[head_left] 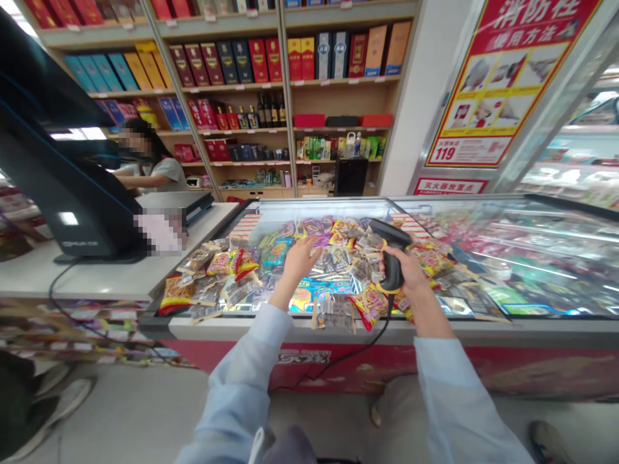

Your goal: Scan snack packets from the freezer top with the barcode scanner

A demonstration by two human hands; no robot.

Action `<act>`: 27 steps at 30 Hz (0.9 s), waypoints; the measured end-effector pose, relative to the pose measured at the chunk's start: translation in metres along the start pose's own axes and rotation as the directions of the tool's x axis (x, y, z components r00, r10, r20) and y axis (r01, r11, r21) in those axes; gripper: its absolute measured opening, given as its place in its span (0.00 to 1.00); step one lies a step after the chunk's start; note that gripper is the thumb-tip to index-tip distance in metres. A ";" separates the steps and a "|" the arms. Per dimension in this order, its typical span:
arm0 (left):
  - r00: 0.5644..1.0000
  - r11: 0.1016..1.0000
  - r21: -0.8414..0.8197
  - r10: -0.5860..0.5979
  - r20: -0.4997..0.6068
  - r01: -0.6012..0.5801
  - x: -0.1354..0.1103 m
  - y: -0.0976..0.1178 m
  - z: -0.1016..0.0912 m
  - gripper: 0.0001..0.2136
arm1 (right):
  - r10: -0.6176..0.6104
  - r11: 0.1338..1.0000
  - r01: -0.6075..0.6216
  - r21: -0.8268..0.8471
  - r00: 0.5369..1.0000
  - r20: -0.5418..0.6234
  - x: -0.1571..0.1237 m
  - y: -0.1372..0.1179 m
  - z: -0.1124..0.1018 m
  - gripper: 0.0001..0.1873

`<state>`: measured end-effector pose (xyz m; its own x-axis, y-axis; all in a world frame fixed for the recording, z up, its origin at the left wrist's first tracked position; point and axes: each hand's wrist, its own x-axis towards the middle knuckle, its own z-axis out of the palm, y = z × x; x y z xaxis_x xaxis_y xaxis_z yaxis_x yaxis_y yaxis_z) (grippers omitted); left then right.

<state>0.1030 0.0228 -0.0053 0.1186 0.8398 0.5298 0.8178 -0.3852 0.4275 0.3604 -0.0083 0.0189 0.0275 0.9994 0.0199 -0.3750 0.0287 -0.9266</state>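
My right hand point(412, 270) is wrapped round the grip of a black barcode scanner point(393, 235), whose head points up and left. A black cable hangs from the scanner's base and runs down over the freezer's front. My left hand point(300, 261) reaches over the glass top with its fingers stretched out and holds nothing I can see. Under and around both hands lie many snack packets, among them a red and yellow packet point(370, 304) by the front edge, clear packets point(333, 310) with dark contents, and a yellow and red packet point(225, 263) on the left.
The packets lie on a glass-topped chest freezer point(532, 332) that extends to the right. On the left, a white counter point(111, 281) bears a black checkout terminal point(77, 200). Another person point(164, 171) is behind it. Shelves point(232, 90) of boxes and bottles line the back wall.
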 end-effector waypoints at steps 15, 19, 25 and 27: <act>0.979 0.995 -0.096 0.040 0.200 -0.021 0.012 0.016 0.104 0.13 | 0.030 0.986 -0.031 0.162 1.000 0.006 0.031 0.020 -0.066 0.14; 0.973 0.996 -0.063 -0.046 0.228 0.062 0.013 0.012 0.110 0.14 | 0.024 0.985 -0.026 0.169 1.000 0.013 0.034 0.025 -0.069 0.14; 0.948 0.979 -0.174 -0.051 0.314 0.111 0.015 0.013 0.107 0.10 | -0.001 0.992 -0.004 0.128 0.999 0.032 0.039 0.032 -0.074 0.13; 0.947 0.942 -0.313 -0.017 0.322 0.124 0.016 0.013 0.106 0.08 | 0.002 0.992 -0.007 0.124 0.999 0.039 0.040 0.032 -0.075 0.13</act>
<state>0.1753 0.0720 -0.0694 0.2794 0.9248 0.2584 0.6084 -0.3787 0.6974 0.4190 0.0311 -0.0384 -0.0092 0.9994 0.0329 -0.4872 0.0242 -0.8730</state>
